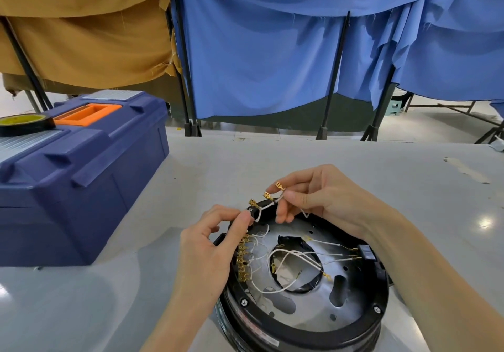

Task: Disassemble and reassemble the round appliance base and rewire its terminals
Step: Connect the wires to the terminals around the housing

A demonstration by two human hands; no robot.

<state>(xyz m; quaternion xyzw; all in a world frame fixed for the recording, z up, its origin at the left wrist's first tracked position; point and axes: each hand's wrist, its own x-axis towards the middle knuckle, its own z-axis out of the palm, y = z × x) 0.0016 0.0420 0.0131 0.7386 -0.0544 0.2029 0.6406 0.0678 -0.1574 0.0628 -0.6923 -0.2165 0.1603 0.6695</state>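
Observation:
The round black appliance base [308,335] lies open side up at the near edge of the grey table, showing a metal plate [343,286] with holes and loose white wires [289,259]. A row of brass spade terminals [242,256] lines its left inner rim. My left hand [210,245] pinches a small black part at the base's far-left rim. My right hand [319,196] is raised over the far rim and pinches white wires tipped with brass terminals [279,187].
A dark blue toolbox [81,171] with an orange handle stands on the table to the left, a roll of tape [24,123] on its lid. Blue and tan cloth screens on black stands hang behind the table. Bare table lies to the right and far side.

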